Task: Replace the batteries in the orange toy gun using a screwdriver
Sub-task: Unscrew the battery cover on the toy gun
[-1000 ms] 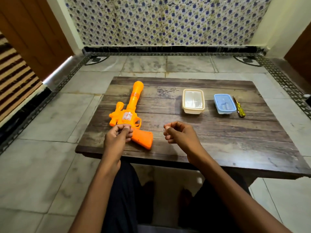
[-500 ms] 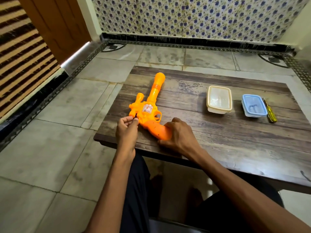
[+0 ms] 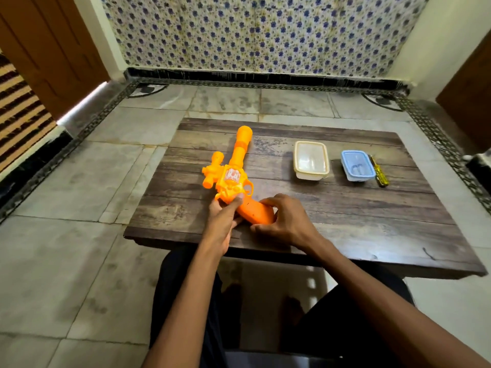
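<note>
At the near edge of the table [image 3: 345, 235], gripping the butt of the orange toy gun [image 3: 233, 176] with the right hand [image 3: 287, 224] and pinching its body by the trigger with the left hand [image 3: 221, 221]. Lying flat, pointing its barrel away. Farther back and right, carrying a cream tub [image 3: 310, 160], a blue tub [image 3: 357, 166] and, just beside that, the screwdriver [image 3: 380, 172].

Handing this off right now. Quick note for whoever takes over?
Left hand: pinches the orange toy gun where body meets grip.
Right hand: fingers curled round the grip's butt.
Screwdriver lies untouched at the table's far right, beside the blue box; cream box left of that.
Done: gun in hand, nothing opened that I can see.
Left: fetch screwdriver, unscrew battery cover, swap batteries, close up.
</note>
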